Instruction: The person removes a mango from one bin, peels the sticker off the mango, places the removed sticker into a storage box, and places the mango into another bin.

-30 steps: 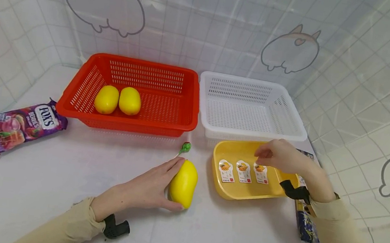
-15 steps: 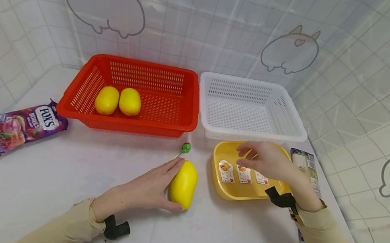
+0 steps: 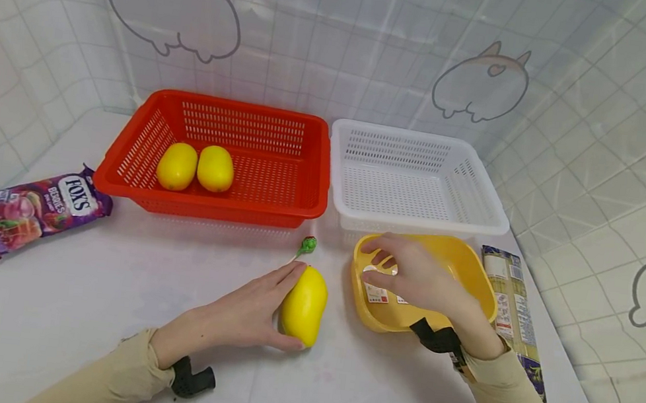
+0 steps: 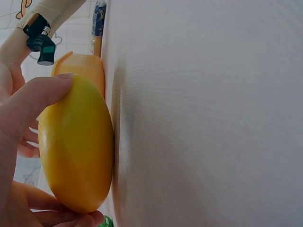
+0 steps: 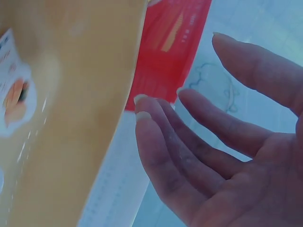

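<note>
A yellow mango (image 3: 306, 306) lies on the white tabletop, and my left hand (image 3: 233, 304) grips it from the left. In the left wrist view the thumb presses one end of the mango (image 4: 78, 146) while the fingers hold the other. My right hand (image 3: 411, 271) hovers over the left part of a yellow plastic tray (image 3: 467, 271), its fingers loosely bent and spread with nothing between them. Mango-printed stickers (image 3: 377, 296) lie in that tray, partly hidden by this hand. In the right wrist view the right hand's fingers (image 5: 161, 161) appear apart from the tray wall (image 5: 109, 94).
Behind stand a red basket (image 3: 227, 204) holding two yellow mangoes (image 3: 177, 166) and a white basket (image 3: 416, 223). A green-wrapped lollipop (image 3: 307, 245) lies just beyond the left hand. A purple Fox's candy bag (image 3: 44, 206) is at far left, a long printed packet (image 3: 516, 316) right of the tray.
My right hand has moved left across the yellow tray, from above its right part to its left, uncovering the packet at the right. The left hand and the mango have stayed in place.
</note>
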Demonstrator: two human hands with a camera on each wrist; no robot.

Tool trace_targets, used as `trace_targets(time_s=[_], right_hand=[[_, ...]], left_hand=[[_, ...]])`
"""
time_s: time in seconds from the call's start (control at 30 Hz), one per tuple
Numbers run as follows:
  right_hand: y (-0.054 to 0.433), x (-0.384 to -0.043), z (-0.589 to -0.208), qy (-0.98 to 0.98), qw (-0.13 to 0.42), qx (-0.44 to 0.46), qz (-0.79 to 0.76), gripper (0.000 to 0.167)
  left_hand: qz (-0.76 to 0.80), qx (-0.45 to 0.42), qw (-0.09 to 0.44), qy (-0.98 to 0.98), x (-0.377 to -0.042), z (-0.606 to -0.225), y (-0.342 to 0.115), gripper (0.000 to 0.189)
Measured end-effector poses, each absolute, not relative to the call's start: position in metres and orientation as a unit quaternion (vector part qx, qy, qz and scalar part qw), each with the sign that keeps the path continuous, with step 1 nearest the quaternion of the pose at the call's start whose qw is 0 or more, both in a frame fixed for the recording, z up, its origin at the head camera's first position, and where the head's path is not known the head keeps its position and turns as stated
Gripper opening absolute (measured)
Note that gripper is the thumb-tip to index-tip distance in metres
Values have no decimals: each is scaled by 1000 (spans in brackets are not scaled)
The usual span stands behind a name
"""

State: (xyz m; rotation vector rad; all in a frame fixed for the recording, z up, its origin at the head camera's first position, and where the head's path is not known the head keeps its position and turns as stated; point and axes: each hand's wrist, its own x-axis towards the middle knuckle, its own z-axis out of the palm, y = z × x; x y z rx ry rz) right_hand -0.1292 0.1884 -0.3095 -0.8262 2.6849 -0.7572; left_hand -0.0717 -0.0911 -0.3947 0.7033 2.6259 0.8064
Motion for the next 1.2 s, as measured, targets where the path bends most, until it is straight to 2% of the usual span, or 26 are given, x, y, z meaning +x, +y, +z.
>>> trace_targets(time_s=[0.23, 0.47, 0.97, 1.2], right_hand=[[171, -120, -315, 909, 106, -291, -279, 46], [155, -111, -319, 908, 105, -295, -278, 43], [129, -91, -339, 907, 191, -256, -274, 78], [121, -86, -350, 919, 181, -264, -231, 80]], left_hand=[[280, 242, 152, 916, -71, -393, -91, 121], [288, 242, 150, 914, -72, -394, -92, 121], [293, 244, 149, 912, -71, -395, -93, 119], [304, 244, 152, 908, -72, -395, -94, 119]])
